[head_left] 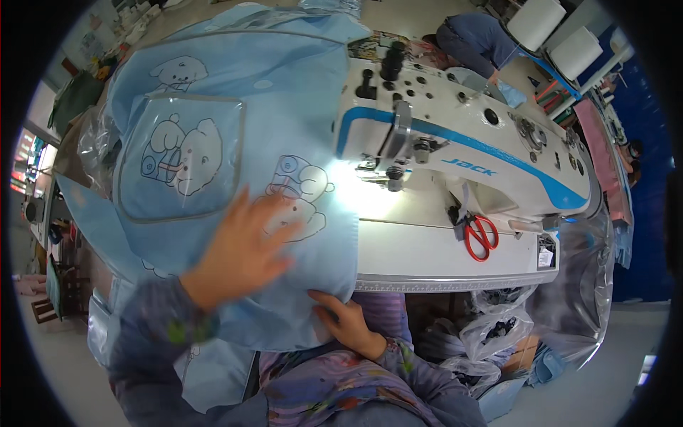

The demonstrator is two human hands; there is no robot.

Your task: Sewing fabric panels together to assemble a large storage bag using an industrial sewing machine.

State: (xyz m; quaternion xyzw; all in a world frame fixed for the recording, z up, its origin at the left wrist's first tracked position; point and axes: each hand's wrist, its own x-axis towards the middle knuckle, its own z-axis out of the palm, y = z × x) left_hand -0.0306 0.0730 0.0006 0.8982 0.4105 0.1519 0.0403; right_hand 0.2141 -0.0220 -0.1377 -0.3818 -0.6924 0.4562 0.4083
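Left of the machine (462, 132), we seem to be smoothing the blue cloth (277, 128), left hand (238, 249) fingers spread, right hand (350, 329) at its near edge, grip unclear; the next move probably calls for aligning.

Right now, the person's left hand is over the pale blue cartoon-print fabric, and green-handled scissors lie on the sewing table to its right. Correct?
Not quite: the handles of the scissors are red, not green, as the head view shows. The left hand is over the pale blue cartoon-print fabric, and the scissors lie on the sewing table to its right.
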